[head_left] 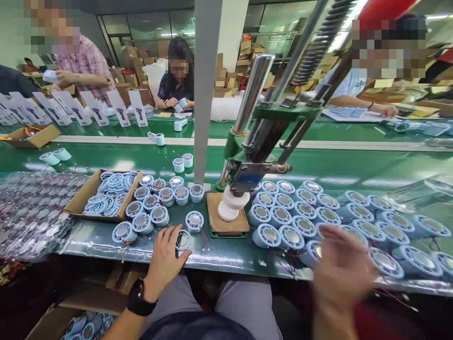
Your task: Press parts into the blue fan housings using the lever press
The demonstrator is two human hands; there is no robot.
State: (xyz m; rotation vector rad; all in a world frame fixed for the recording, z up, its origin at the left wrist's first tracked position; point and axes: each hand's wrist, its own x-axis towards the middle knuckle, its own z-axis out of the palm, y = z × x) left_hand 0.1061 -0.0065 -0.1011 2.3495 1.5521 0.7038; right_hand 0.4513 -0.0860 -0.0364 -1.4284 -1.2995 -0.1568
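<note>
My left hand [167, 252], with a black watch on the wrist, curls its thumb and fingers round a light-blue round fan housing [183, 241] near the table's front edge. Another fan housing [194, 221] with thin red and black wires stands just behind it. To the right, my right hand [341, 267] is smeared by motion over the front of a large group of fan housings [304, 225]; its fingers and anything in them cannot be made out. Between the hands stands a green hand press [244, 165], its white round pad [236, 199] above a white round base piece [227, 211].
A cardboard box of light-blue rings [94, 216] sits at left, beside more fan housings [141, 222] and a pile of bagged parts [31, 212]. A grey post [203, 94] rises behind. Co-workers [179, 75] sit across the green bench. Below left is another box of parts [87, 326].
</note>
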